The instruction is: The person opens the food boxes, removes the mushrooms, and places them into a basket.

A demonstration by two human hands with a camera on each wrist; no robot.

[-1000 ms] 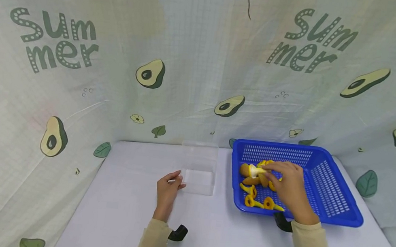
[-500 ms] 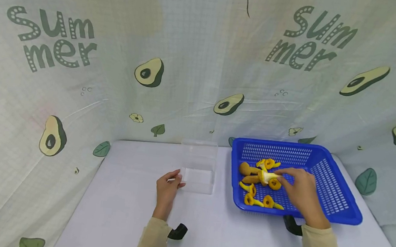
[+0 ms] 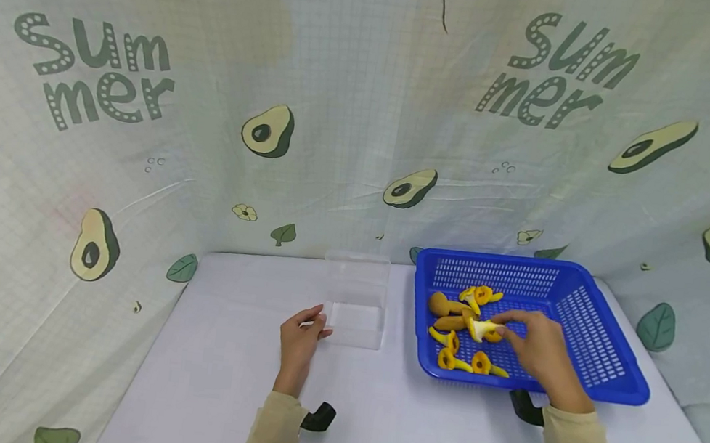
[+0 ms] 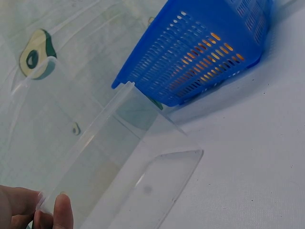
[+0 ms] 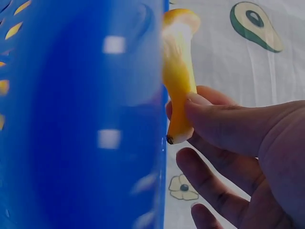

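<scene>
My right hand (image 3: pixel 540 352) is inside the left half of the blue basket (image 3: pixel 597 344). Thumb and fingertips pinch the stem of a yellow mushroom (image 3: pixel 481 329), cap turned left. In the right wrist view the basket wall partly hides this mushroom (image 5: pixel 181 71); its dark stem end shows below the thumb. My left hand (image 3: pixel 299 347) is at the left side of a clear plastic box (image 3: pixel 357 322) with its lid raised at the back. From the left wrist view, thumb and fingers (image 4: pixel 63 212) hold the rim of the box (image 4: pixel 109 164) at one corner.
Several yellow mushrooms (image 3: pixel 481 364) and brown-capped ones (image 3: pixel 440 304) lie in the basket's left half. A white cloth covers the table (image 3: pixel 410 432). Behind it hangs a printed curtain (image 3: pixel 342 103). The basket stands to the right of the box.
My right hand has moved right and then slightly down within the basket, carrying the pinched mushroom, whose cap was further left before. The left hand and the box have stayed in place.
</scene>
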